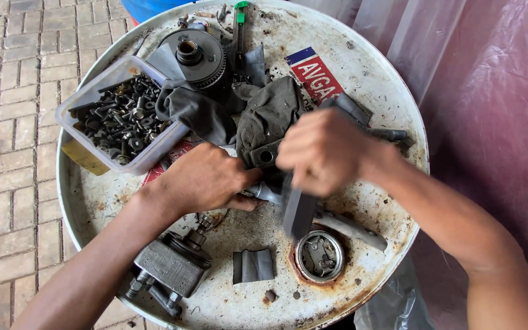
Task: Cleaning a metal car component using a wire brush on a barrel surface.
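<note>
My left hand [206, 178] presses down on a metal part [264, 193] lying on the rusty white drum top [362, 67], its fingers closed over it. My right hand [324, 150] is closed around a dark flat tool [299, 214] whose end sticks out below the fist. A small metal piece with a round hole [265, 156] shows between the two hands, under a grey rag [270, 113]. A long metal rod [352, 227] runs out to the right beneath my right hand.
A clear plastic tub of bolts and nuts [120, 116] sits at the left. A round black gear part [194, 55] lies at the back, a grey metal block assembly [169, 266] at the front left, a folded grey strip [253, 266] and the drum's bung opening [319, 255] near the front. Brick paving [13, 122] lies left.
</note>
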